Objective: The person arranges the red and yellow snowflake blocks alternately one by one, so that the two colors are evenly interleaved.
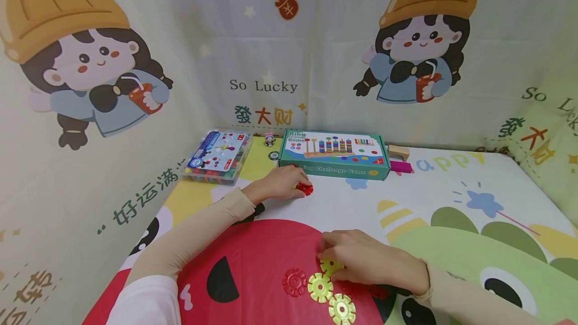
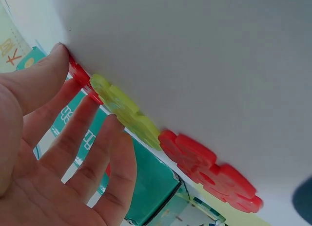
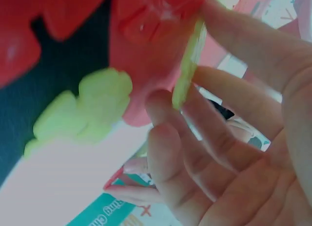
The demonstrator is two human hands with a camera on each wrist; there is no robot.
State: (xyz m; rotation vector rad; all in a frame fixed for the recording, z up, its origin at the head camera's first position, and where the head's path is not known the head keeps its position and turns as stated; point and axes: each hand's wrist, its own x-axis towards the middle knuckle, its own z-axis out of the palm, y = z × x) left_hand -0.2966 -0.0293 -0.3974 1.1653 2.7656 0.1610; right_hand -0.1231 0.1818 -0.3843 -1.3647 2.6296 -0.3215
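Note:
At the back of the table my left hand (image 1: 283, 183) pinches a red notched plastic disc (image 1: 305, 189) between thumb and fingertips. The left wrist view shows it at the end of a row, with a yellow disc (image 2: 124, 109) and another red disc (image 2: 209, 170) behind it. My right hand (image 1: 361, 255), over the red printed circle, holds a yellow notched disc (image 3: 187, 65) edge-on between thumb and fingers. Close by lie a red disc (image 1: 295, 282), a yellow disc (image 1: 320, 287) and another yellow disc (image 1: 342, 309). More red discs (image 1: 379, 292) are partly hidden under my right wrist.
A green ring game box (image 1: 334, 154) stands behind my left hand, with a magenta block (image 1: 400, 166) and a wooden block (image 1: 398, 152) at its right. To the left are a clear plastic case (image 1: 217, 157) and a small figurine (image 1: 269, 139). A printed curtain hangs behind the table.

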